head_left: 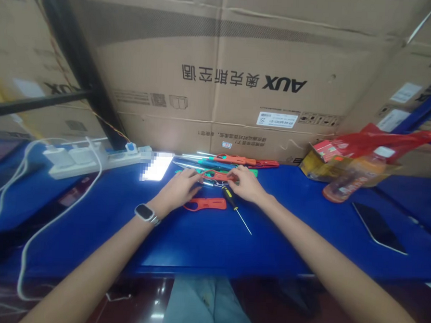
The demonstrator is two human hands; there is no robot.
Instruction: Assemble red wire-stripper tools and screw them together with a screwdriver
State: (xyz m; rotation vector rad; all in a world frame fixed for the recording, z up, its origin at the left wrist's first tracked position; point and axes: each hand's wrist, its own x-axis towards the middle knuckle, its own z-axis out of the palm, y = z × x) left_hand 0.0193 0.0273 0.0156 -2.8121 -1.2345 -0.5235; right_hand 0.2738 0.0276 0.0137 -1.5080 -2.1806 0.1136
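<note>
Both my hands reach to the middle of a blue table (211, 238). My left hand (180, 187), with a smartwatch on the wrist, and my right hand (246, 182) pinch a red plastic lighter-like tool (217, 176) between them, fingers closed on it. Just below lies an orange-red half shell (206, 204) flat on the table. A yellow-and-black screwdriver (235, 207) rests beside my right wrist, its tip pointing toward me. More long lighters in red, green and blue (237, 161) lie in a row behind my hands.
A large cardboard box (220, 75) walls off the back. A white power strip (92, 160) with chargers and cables sits at the left, a bright phone screen (156, 167) beside it. At the right lie an orange bottle (352, 180), a red bag (375, 141) and a dark phone (378, 228).
</note>
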